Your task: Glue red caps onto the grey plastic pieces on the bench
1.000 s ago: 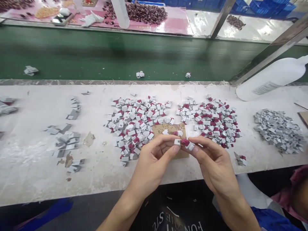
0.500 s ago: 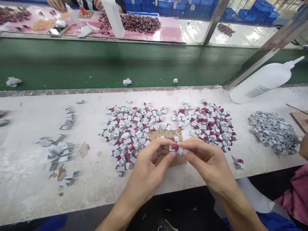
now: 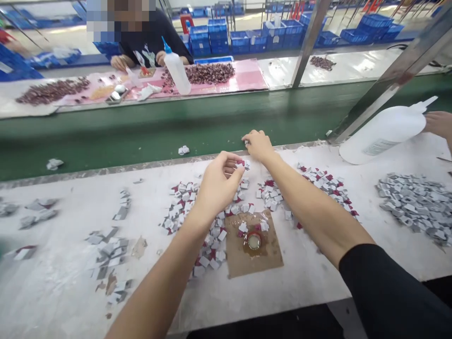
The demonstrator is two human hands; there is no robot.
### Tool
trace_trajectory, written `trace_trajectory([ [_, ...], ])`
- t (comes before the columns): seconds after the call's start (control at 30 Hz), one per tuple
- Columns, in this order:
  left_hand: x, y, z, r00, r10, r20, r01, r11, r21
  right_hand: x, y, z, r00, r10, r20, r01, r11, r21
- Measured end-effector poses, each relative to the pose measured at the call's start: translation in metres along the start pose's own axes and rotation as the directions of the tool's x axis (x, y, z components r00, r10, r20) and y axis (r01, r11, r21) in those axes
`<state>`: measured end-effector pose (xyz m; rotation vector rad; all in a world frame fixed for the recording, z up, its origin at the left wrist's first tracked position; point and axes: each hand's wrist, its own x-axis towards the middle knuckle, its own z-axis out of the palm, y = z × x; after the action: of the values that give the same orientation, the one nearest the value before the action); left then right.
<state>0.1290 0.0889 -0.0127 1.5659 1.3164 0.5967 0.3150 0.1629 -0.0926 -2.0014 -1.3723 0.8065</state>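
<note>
My left hand point(image 3: 221, 183) is above the left pile, closed in a pinch on a small grey-and-dark-red piece point(image 3: 243, 164). My right hand point(image 3: 260, 145) reaches forward to the near edge of the green belt point(image 3: 148, 150). Its fingertips are closed around a small grey piece point(image 3: 246, 142), mostly covered by the fingers. Below the hands lies a brown cardboard square point(image 3: 240, 263) with a bottle cap point(image 3: 254, 241) in a wet amber patch and a few small pieces beside it. Grey-and-dark-red pieces form a left pile point(image 3: 183, 193) and a right pile point(image 3: 328, 181), partly behind my forearms.
A large white squeeze bottle point(image 3: 384, 132) lies on the right, near another person's hand point(image 3: 439, 123). Beyond it sits a grey pile point(image 3: 413, 202). Loose grey clusters point(image 3: 109, 249) lie left. A metal post point(image 3: 374, 94) rises beside the belt. Across it, a co-worker point(image 3: 151, 37) sits.
My hands have parted from their shared hold over the cardboard. The right has moved forward to the belt; the left has moved up with a piece. The view has tilted upward, and the cap now shows.
</note>
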Motion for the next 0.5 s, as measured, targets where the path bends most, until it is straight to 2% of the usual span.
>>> trace_trajectory([
  [0.1,0.036,-0.001,0.016,0.999,-0.034,-0.005,0.034,0.999,0.033,0.003,0.004,-0.015,0.997,0.039,-0.067,-0.038,0.999,0.015],
  [0.2,0.078,-0.005,0.037,0.998,-0.057,-0.013,0.057,0.996,0.072,-0.029,0.015,-0.053,0.981,0.103,-0.167,-0.097,0.994,0.043],
  [0.27,0.104,-0.008,0.057,0.997,-0.077,-0.004,0.077,0.992,0.101,-0.07,0.024,-0.079,0.968,0.146,-0.204,-0.135,0.989,0.064],
  [0.33,0.127,-0.009,0.079,0.995,-0.098,0.026,0.093,0.987,0.134,-0.124,0.033,-0.096,0.965,0.141,-0.222,-0.123,0.988,0.091],
  [0.43,0.151,-0.008,0.11,0.988,-0.133,0.081,0.117,0.976,0.182,-0.206,0.037,-0.097,0.978,0.077,-0.194,-0.047,0.986,0.158],
  [0.5,0.16,-0.007,0.126,0.981,-0.161,0.111,0.136,0.968,0.209,-0.252,0.038,-0.087,0.99,0.099,-0.1,-0.067,0.955,0.288],
])
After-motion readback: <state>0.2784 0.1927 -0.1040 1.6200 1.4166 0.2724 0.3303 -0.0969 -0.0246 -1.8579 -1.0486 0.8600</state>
